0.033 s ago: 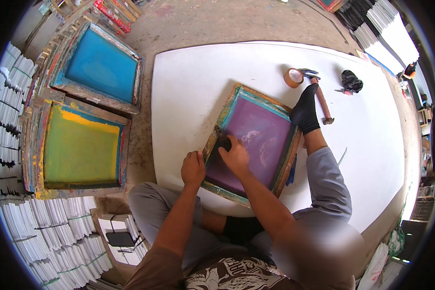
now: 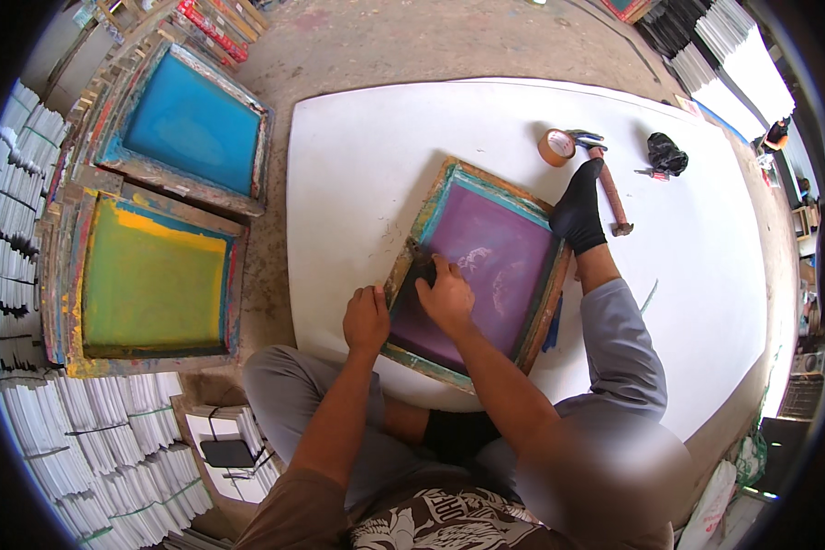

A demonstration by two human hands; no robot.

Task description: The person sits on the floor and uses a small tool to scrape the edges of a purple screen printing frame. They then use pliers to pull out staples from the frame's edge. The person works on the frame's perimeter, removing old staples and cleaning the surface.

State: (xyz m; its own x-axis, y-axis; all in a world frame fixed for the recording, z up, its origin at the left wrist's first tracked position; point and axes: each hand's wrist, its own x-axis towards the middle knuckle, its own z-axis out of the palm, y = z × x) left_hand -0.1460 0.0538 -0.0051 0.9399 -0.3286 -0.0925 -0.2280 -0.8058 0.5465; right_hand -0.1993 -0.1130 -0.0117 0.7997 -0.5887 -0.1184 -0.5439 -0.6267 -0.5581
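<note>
A silk-screen frame (image 2: 541, 353) with worn, paint-stained wooden sides and purple mesh lies tilted across the white board. My left hand (image 2: 367, 319) is closed on the frame's left side, knuckles up. Over the mesh, my right hand (image 2: 447, 295) bends its fingers around a small dark thing near the inner left edge; its kind is not clear. Pale scuffs show on the mesh beside those fingers. My socked foot (image 2: 577, 209) rests against the frame's upper right corner.
Beyond the foot lie a hammer (image 2: 611, 192), a roll of brown tape (image 2: 556, 147) and a crumpled black bag (image 2: 666, 154). Blue (image 2: 192, 119) and yellow-green (image 2: 156, 284) screens lean at the left. Bundled paper stacks (image 2: 110, 458) stand at lower left. The white board (image 2: 697, 275) has a bent front right edge.
</note>
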